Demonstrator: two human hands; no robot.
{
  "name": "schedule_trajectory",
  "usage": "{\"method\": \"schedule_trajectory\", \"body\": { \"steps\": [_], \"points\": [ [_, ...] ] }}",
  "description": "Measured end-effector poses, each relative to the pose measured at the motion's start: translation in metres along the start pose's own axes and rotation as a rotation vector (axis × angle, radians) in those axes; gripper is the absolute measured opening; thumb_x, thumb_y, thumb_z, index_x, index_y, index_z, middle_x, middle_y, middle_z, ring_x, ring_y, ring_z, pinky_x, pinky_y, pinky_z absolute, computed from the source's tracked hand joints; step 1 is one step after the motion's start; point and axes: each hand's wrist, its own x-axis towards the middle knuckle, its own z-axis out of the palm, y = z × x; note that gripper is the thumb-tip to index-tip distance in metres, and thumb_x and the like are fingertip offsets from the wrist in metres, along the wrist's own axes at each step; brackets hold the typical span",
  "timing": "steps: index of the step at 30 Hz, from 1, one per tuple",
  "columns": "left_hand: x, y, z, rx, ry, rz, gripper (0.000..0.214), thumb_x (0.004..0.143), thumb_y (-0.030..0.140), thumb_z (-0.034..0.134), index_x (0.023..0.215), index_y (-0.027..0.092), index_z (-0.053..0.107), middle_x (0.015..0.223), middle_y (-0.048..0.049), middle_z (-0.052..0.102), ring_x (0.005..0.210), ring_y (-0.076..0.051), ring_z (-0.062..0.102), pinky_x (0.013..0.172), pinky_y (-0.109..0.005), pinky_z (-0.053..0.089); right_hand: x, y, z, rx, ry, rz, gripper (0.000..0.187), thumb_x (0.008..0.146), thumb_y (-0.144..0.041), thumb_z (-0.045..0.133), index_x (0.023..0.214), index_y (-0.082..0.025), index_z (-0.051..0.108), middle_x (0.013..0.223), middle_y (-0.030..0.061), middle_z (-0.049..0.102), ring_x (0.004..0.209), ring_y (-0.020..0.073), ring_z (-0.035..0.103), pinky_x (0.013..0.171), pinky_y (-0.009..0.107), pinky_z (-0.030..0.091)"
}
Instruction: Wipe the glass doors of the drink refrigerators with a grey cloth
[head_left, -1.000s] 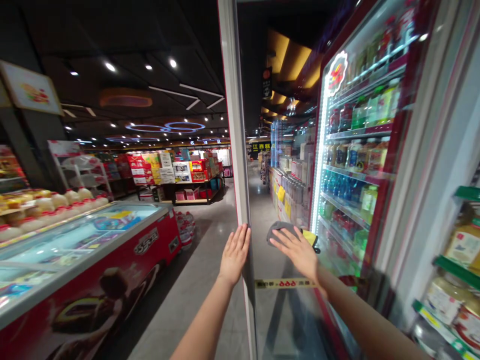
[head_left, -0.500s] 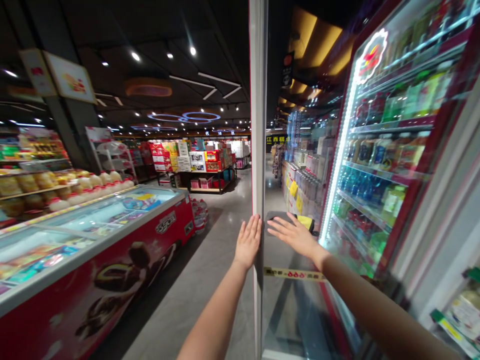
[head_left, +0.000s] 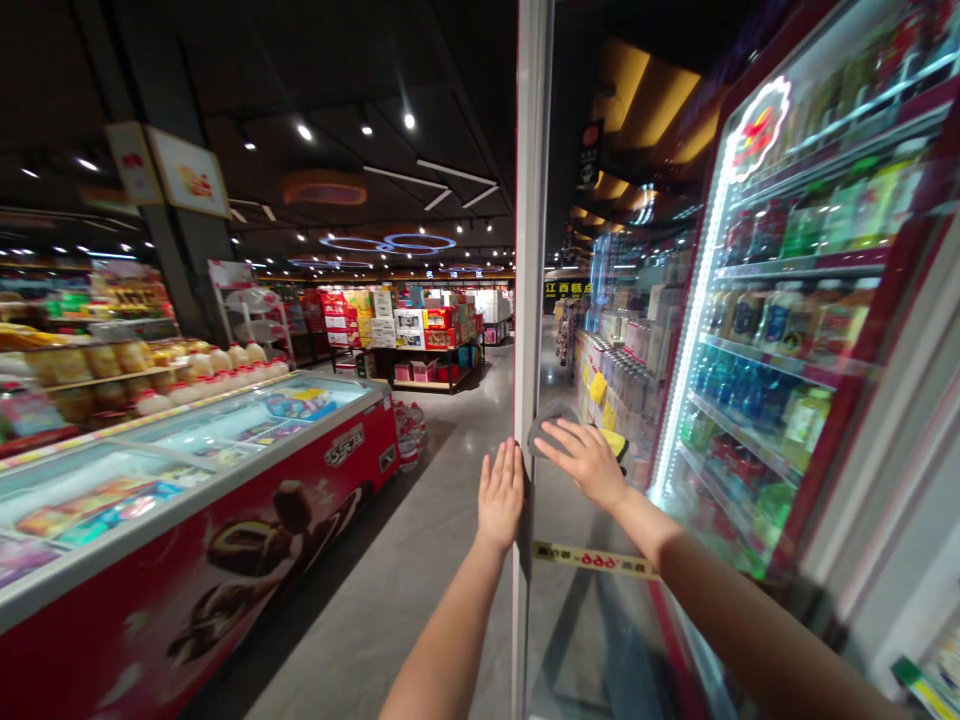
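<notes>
An open glass cooler door stands in front of me, its white edge frame running top to bottom. My left hand lies flat against that edge, fingers straight and together. My right hand presses a grey cloth with a yellow side flat against the glass, fingers spread over it. A yellow sticker strip crosses the glass just below my right wrist.
A lit drinks cooler with bottle shelves stands to the right. A red chest freezer with a glass lid runs along the left, a grey floor aisle between. Stacked boxes on a display stand lie farther back.
The view has swung left, so the door edge sits farther right in frame. My right hand with the cloth has slid left toward the door edge. My left hand stays flat on the edge.
</notes>
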Motion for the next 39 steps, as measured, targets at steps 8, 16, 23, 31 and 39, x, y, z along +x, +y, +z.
{"method": "schedule_trajectory", "body": {
  "steps": [8,16,23,31,39],
  "points": [
    [-0.010,0.006,0.002,-0.087,0.034,-0.110,0.095,0.086,0.009,0.053,0.163,0.009,-0.004,0.164,-0.0233,0.006,0.154,-0.030,0.013,0.126,-0.057,0.023,0.011,-0.022,0.010,0.005,-0.106,-0.093,0.056,0.098,-0.013,0.048,0.148,-0.038,0.051,0.158,-0.0064,0.047,0.140,0.0226,0.046,0.108,0.044,0.044],
    [-0.006,0.010,-0.004,-0.103,-0.037,-0.155,0.093,0.086,0.009,0.057,0.162,0.005,0.002,0.165,-0.0252,0.008,0.155,-0.031,0.007,0.126,-0.058,0.024,0.031,-0.008,-0.003,0.025,-0.093,0.073,0.067,0.096,-0.009,0.046,0.157,-0.036,0.037,0.166,-0.0023,0.032,0.152,0.0263,0.031,0.118,0.055,0.035],
    [-0.003,0.010,-0.008,-0.070,-0.034,-0.137,0.083,0.091,0.009,0.050,0.163,0.006,0.009,0.167,-0.0220,0.010,0.156,-0.030,0.008,0.126,-0.055,0.025,-0.058,-0.028,0.018,0.179,-0.192,-0.132,0.063,0.094,-0.002,0.038,0.145,-0.036,0.053,0.152,-0.0089,0.055,0.143,0.0123,0.046,0.124,0.037,0.029],
    [-0.009,0.014,-0.001,-0.026,-0.027,0.033,0.072,0.096,0.009,0.041,0.163,0.013,0.014,0.167,-0.0132,0.023,0.156,-0.023,0.018,0.128,-0.048,0.025,-0.050,-0.023,0.024,0.040,-0.134,0.216,0.067,0.096,-0.010,0.046,0.159,-0.030,0.033,0.167,0.0028,0.031,0.155,0.0251,0.025,0.128,0.062,0.009],
    [-0.005,0.016,-0.007,-0.014,0.049,0.190,0.070,0.100,0.012,0.038,0.163,0.010,0.009,0.166,-0.0146,0.026,0.157,-0.024,0.017,0.128,-0.047,0.025,-0.101,-0.042,0.047,0.115,-0.206,-0.069,0.040,0.099,-0.016,0.048,0.129,-0.035,0.066,0.147,-0.0096,0.059,0.143,0.0114,0.046,0.131,0.042,0.013]
  ]
}}
